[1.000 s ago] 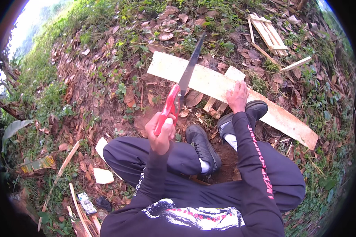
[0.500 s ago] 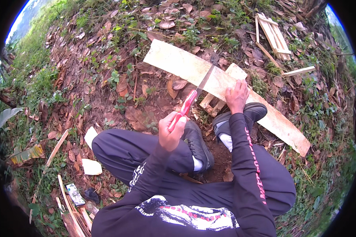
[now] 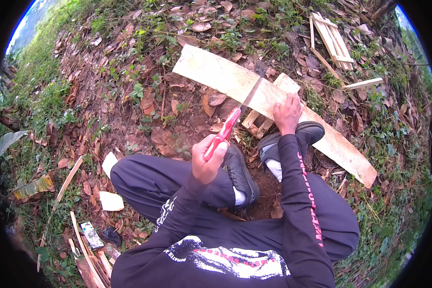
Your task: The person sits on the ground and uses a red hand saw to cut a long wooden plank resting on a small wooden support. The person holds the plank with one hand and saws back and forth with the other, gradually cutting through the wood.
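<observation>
In my left hand (image 3: 208,161) is the red handle of a handsaw (image 3: 252,93), fingers closed around it. The thin blade lies across a long pale wooden board (image 3: 221,72), slanting toward the upper right. My right hand (image 3: 288,114) grips the board just right of the blade, fingertips reaching its far edge. Beneath the board sits a small slatted wooden piece (image 3: 287,83), which shows on both sides of it. My right shoe (image 3: 310,133) rests against the board; my left shoe (image 3: 240,175) is on the bare soil. How deep the blade has cut is hard to make out.
An assembled slatted wooden frame (image 3: 332,41) lies at the upper right, near a loose stick (image 3: 363,83). At lower left are a pale wood offcut (image 3: 111,201), several wood strips (image 3: 89,259) and a small patterned packet (image 3: 91,235). Dry leaves and low plants cover the slope.
The saw has shifted very slightly along its line across the board, and the board's left end sits a touch higher. My right hand keeps its place on the board.
</observation>
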`<state>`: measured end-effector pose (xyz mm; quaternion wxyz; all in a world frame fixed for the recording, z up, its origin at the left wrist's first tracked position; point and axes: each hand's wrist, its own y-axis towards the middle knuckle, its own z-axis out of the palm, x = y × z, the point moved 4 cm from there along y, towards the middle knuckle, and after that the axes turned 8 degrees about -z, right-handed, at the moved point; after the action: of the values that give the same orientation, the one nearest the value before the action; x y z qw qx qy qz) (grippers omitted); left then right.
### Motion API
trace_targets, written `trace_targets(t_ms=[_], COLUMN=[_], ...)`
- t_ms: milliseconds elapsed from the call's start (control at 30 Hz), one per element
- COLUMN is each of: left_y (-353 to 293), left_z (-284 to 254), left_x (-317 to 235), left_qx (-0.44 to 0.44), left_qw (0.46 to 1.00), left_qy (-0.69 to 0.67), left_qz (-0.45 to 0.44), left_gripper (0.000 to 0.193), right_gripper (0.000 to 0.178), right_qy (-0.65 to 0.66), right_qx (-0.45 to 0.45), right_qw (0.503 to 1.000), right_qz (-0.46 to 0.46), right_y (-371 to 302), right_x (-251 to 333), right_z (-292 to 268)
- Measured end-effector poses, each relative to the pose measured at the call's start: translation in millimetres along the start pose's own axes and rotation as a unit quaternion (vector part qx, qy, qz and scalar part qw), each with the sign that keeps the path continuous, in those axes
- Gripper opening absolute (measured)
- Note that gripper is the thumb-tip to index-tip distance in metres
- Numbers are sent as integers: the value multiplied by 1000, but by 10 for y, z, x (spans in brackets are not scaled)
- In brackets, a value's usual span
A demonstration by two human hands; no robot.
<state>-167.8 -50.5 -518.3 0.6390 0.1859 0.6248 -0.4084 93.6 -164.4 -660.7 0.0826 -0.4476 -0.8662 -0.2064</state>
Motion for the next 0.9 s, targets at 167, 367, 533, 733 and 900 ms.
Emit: trace_targets(t_ms=[167, 367, 533, 733, 900], left_y=[-9, -16, 21, 619, 1021], left_z=[-6, 104, 427, 732, 865], left_x=[0, 2, -179, -20, 124], left_qx=[-4, 7, 2, -63, -59], left_qw=[1000, 994, 985, 942, 958], left_qy=[6, 106, 172, 282, 256], left_qz=[-2, -7, -22, 168, 115], left_gripper=[17, 14, 9, 7, 9], right_gripper=[62, 60, 69, 89, 90], right_qy=[2, 12, 10, 56, 124], right_qx=[0, 37, 151, 317, 414], right_qw=[1000, 995, 953, 931, 899], right_qz=[-1, 91, 262, 171, 66], right_y=[3, 243, 841, 784, 764], right_x=[0, -108, -917, -724, -849], right_z=[-3, -81, -74, 49, 69])
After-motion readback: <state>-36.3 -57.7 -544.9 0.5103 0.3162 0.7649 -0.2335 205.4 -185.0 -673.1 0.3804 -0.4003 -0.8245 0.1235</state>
